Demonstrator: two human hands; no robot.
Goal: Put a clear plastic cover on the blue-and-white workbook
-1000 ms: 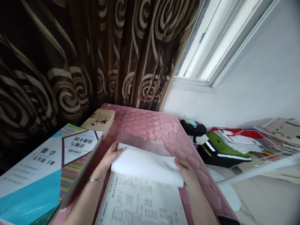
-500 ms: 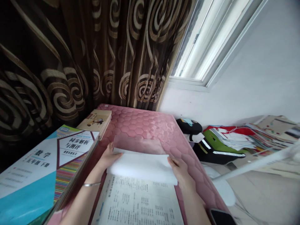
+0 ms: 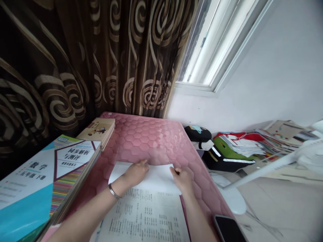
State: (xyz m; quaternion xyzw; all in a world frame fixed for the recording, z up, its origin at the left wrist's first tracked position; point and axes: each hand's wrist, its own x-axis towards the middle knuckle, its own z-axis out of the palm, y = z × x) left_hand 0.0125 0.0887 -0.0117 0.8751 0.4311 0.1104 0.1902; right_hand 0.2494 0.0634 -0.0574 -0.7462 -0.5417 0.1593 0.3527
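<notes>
On the pink mat [image 3: 151,137], near your edge, an open book [image 3: 146,218] lay flat with a white sheet [image 3: 156,178] folded over its top and a clear film [image 3: 141,154] just beyond. Your left hand [image 3: 135,173] lay spread, palm down, on the sheet, fingertips at the film's near edge. Your right hand [image 3: 183,178] pressed the sheet's right end; whether it pinched the film was hard to tell. Sheet and film looked thin, light and limp, probably slippery, likely to crease or slide; they seemed best held flat by the edges and corners. A textbook [image 3: 45,181] stack crowded the left side, with a smaller book [image 3: 97,129] behind it. A phone [image 3: 228,228] lay at the mat's right edge. Bare mat stretched ahead to the curtain [image 3: 75,57], the only open room.
</notes>
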